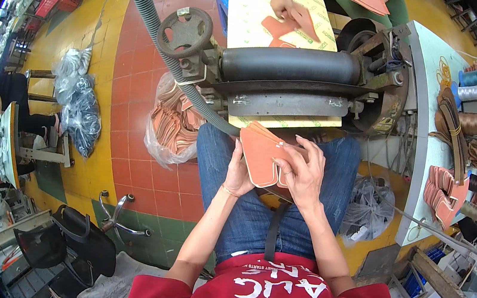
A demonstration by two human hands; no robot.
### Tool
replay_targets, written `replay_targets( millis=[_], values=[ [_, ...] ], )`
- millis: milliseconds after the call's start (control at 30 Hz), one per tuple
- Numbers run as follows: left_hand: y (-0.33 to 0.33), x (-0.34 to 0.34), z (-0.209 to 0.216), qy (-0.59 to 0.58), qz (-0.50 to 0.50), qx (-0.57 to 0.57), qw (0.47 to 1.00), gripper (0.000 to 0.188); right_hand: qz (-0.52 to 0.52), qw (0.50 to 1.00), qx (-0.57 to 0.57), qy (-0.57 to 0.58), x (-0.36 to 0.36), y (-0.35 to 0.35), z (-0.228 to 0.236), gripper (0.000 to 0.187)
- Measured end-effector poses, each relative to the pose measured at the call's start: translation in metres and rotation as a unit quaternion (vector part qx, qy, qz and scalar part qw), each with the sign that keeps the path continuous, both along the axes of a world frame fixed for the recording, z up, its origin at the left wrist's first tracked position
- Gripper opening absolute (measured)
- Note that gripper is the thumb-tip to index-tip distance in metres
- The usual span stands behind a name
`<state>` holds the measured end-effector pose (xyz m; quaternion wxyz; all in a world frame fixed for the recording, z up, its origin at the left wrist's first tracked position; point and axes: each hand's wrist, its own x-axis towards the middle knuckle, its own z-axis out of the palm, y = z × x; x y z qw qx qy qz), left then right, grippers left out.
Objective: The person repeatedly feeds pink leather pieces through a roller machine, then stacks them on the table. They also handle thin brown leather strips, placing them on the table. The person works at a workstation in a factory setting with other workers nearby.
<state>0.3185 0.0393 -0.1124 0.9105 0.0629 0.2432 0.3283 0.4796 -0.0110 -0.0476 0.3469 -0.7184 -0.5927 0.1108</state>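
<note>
Above my lap I hold a small stack of flat salmon-orange cut pieces point(260, 157) with pale edges, fanned slightly at the top. My left hand point(238, 176) grips the stack by its left side, thumb along the edge. At the right side, my right hand point(306, 175) pinches the pieces with thumb and fingers; part of them is hidden behind it. Just beyond my hands stands a machine with a dark roller point(291, 67) and a metal guard plate point(286, 104). Across it, a co-worker's hand point(281, 4) rests on similar pieces point(294, 26) on a yellow patterned board point(247, 14).
A ribbed grey hose point(152, 23) hangs left of the machine near a handwheel point(185, 32). An open plastic bag of orange pieces point(173, 119) sits on the floor at left. Thread spools point(468, 124) and more pieces point(442, 194) lie on the right-hand table point(420, 167).
</note>
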Motion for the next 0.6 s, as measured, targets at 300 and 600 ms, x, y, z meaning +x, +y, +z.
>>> replay_targets(
  millis=[300,600],
  values=[
    [0.011,-0.004,-0.014,-0.005,0.060,-0.053,0.997,0.084,-0.126,0.820,0.015,0.558,0.022,0.010,-0.039,0.018],
    [-0.006,-0.021,-0.026,0.017,0.030,-0.051,0.998,0.083,-0.169,0.592,0.050,0.787,0.034,0.056,-0.054,0.059]
  ],
)
